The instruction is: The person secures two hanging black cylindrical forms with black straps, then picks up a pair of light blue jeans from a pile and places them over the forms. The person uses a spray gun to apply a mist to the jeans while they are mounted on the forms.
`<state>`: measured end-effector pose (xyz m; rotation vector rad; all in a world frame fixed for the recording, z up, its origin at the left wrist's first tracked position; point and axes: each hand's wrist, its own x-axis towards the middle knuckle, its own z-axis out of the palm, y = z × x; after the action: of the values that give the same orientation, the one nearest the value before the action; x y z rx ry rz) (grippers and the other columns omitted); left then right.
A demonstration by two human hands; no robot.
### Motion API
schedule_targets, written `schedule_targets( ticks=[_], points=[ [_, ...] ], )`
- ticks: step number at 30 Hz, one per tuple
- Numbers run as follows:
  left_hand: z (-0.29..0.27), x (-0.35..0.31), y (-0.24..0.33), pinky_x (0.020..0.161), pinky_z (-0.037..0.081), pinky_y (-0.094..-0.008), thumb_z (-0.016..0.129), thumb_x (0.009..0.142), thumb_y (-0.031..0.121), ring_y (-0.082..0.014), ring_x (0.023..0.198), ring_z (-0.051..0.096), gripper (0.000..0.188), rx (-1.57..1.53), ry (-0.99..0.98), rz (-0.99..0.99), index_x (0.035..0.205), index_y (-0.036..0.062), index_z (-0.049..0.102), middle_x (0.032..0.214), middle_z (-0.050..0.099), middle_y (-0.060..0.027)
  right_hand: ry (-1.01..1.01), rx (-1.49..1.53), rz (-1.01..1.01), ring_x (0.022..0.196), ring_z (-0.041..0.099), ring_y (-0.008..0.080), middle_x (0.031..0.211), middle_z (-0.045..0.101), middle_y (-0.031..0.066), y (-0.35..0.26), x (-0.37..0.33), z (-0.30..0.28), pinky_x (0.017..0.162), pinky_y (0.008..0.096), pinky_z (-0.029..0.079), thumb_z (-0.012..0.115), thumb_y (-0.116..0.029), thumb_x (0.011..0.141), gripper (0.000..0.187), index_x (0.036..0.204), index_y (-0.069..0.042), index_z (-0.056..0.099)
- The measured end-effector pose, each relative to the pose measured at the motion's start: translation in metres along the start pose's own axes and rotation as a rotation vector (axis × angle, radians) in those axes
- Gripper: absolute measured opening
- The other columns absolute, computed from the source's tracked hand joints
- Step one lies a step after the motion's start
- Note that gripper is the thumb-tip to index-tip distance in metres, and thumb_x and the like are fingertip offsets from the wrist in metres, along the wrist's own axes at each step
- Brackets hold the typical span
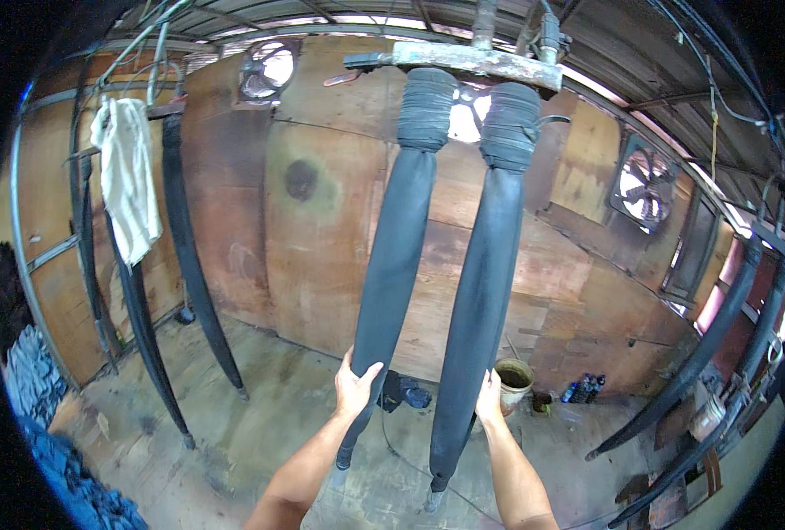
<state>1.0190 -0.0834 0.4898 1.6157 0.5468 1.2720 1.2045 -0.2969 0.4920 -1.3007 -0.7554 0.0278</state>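
A: Black sleeves, two of them, hang side by side from the overhead bar point(476, 60). Left sleeve point(397, 238), right sleeve point(481, 291). Grip status?

B: Left hand point(354, 389) is closed round the left sleeve near its lower end, thumb across the front, fingers wrapped behind. Right hand point(489, 399) lies against the right sleeve at about the same height, on its 3 o'clock edge. Fingers are hidden behind the sleeve, so I cannot tell whether that grip is closed or only pressed flat.

A: State of the sleeves?

B: Both are drawn fully over their long tapered forms. At 12 o'clock the upper ends are bunched in wrinkled cuffs just below the bar. The lower tips reach near the floor point(260, 415), below the hands. Judgement: pulling-on looks done along the whole length; what remains, if anything, is smoothing or taking them off. The picture does not decide which.

A: Surroundings?

B: From the hands at 9 to 10 o'clock, more dark forms point(193, 265) lean against the wooden wall point(322, 230), with a white cloth point(127, 177) draped above them. At 3 o'clock, a small bucket point(514, 378) stands on the floor just beside the right hand, and some bottles point(584, 387) stand further out. At 2 o'clock is a wall fan point(644, 185). At 8 o'clock a heap of blue-grey material point(30, 380) lies at the edge.
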Motion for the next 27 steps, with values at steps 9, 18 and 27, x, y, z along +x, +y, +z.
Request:
schedule_targets(
  ticks=[9,18,27],
  points=[
    [-0.010,-0.028,0.006,0.102,0.045,-0.0342,0.076,0.086,0.021,-0.0214,0.117,0.060,0.066,-0.033,-0.066,0.059,0.139,-0.0056,0.047,0.128,0.063,-0.0201,0.029,0.395,0.146,0.087,0.059,0.0137,0.102,0.066,0.0060,0.034,0.027,-0.006,0.080,0.0290,0.050,0.044,-0.023,0.107,0.035,0.122,0.005,0.057],
    [-0.013,0.018,0.003,0.092,0.051,-0.0358,0.074,0.089,0.028,-0.0208,0.106,0.065,0.053,0.049,-0.270,-0.154,0.124,-0.0090,0.057,0.115,0.069,-0.0176,0.303,-0.230,-0.052,0.078,0.057,0.0198,0.095,0.066,0.0137,-0.059,-0.045,0.022,0.077,0.0342,0.048,0.059,-0.028,0.099,0.033,0.118,-0.001,0.055],
    [-0.019,-0.037,0.186,0.116,0.029,-0.0417,0.072,0.088,0.027,-0.0334,0.141,0.037,0.086,-0.422,-0.205,0.102,0.150,-0.0089,0.025,0.147,0.042,-0.0279,0.159,-0.452,-0.205,0.132,0.031,0.0491,0.145,0.029,0.0357,-0.098,-0.170,0.097,0.114,0.0530,0.021,0.062,-0.023,0.089,0.085,0.149,0.013,0.014]
  ],
)
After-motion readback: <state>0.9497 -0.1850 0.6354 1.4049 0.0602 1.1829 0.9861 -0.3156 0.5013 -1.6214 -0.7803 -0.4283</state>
